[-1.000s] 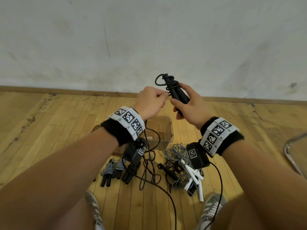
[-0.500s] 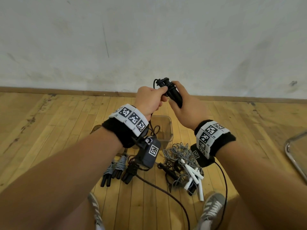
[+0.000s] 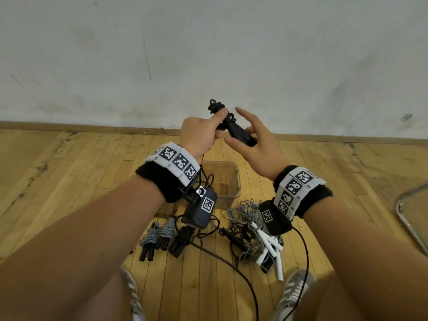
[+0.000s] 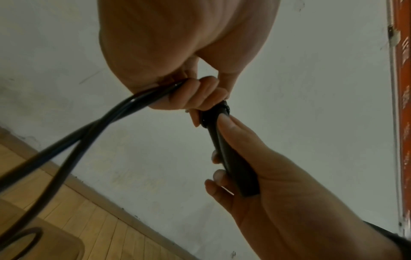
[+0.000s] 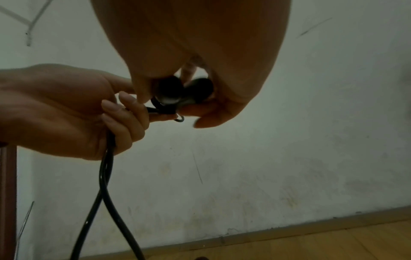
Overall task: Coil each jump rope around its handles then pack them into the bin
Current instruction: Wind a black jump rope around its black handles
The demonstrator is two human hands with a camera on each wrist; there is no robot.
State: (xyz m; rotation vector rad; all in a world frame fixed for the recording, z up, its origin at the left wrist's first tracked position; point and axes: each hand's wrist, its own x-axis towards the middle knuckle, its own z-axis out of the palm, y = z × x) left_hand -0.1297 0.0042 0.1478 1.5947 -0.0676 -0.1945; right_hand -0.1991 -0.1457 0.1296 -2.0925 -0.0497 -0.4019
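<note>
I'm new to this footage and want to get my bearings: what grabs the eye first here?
Front and centre, the left hand and right hand hold the black jump rope up before the white wall, its cord partly wound at the handle tops. Below on the wooden floor sit a clear bin, coiled bundles at left and a tangled pile of ropes at right.

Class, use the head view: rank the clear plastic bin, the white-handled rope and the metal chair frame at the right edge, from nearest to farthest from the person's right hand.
1. Clear plastic bin: just below and left of the right hand.
2. White-handled rope: farther down, on the floor by the right shoe.
3. Metal chair frame: far off at the right edge.
</note>
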